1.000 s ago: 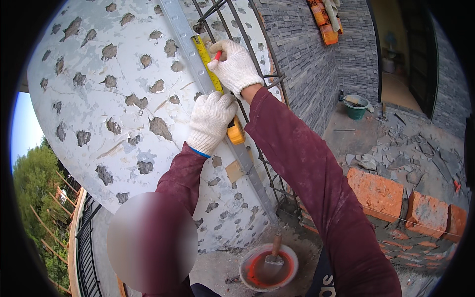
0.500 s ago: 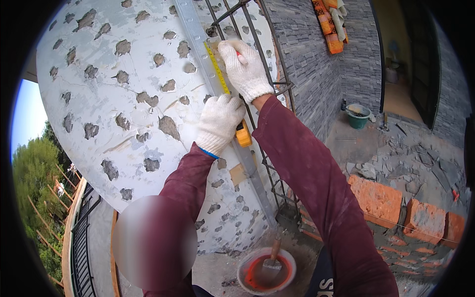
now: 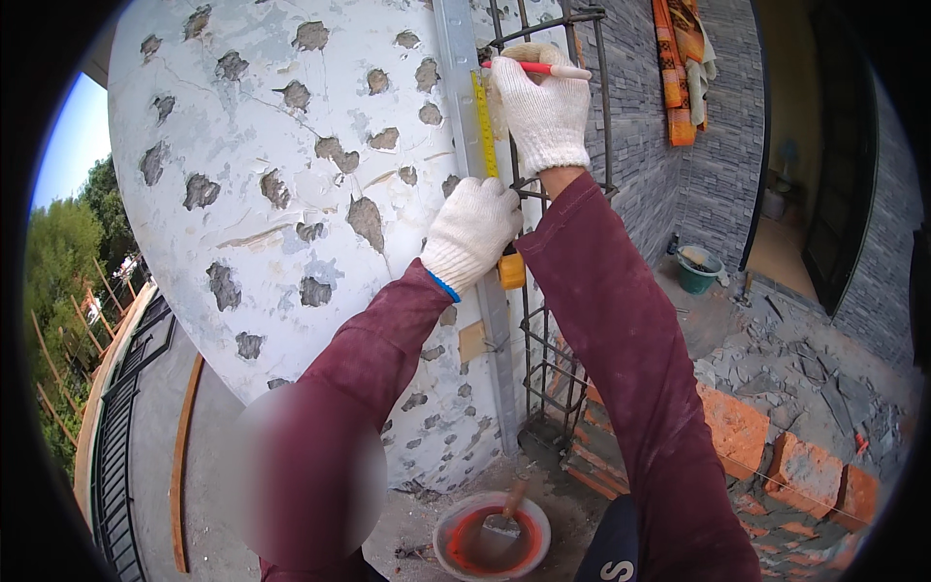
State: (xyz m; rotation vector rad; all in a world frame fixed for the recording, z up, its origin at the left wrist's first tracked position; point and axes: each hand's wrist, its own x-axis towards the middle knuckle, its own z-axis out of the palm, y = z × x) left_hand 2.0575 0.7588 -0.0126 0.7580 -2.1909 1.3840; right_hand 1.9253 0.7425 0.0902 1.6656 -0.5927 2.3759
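A long metal straightedge [image 3: 495, 335] stands along the chipped white wall [image 3: 320, 213]. Against it, a yellow tape measure blade [image 3: 484, 121] is drawn upward from its yellow case [image 3: 512, 272]. My left hand [image 3: 473, 231], in a white knit glove, is closed around the tape at the straightedge, just above the case. Higher up, my gloved right hand [image 3: 545, 116] pinches a red pencil [image 3: 538, 69], its tip pointing left toward the straightedge beside the blade's upper end. The right fingertips are partly hidden behind the hand.
A rebar cage [image 3: 606, 97] rises right of the straightedge. Below sit a bucket [image 3: 448, 543] of reddish rim and a trowel [image 3: 504, 524]. Orange bricks [image 3: 805, 475] with a string line lie at right. A green bucket [image 3: 698, 272] stands near the doorway; a railing [image 3: 116, 485] runs at left.
The view has shifted, moving the scene rightward. My right hand has turned so the pencil now lies crosswise, pointing left. My left hand stays closed at the tape.
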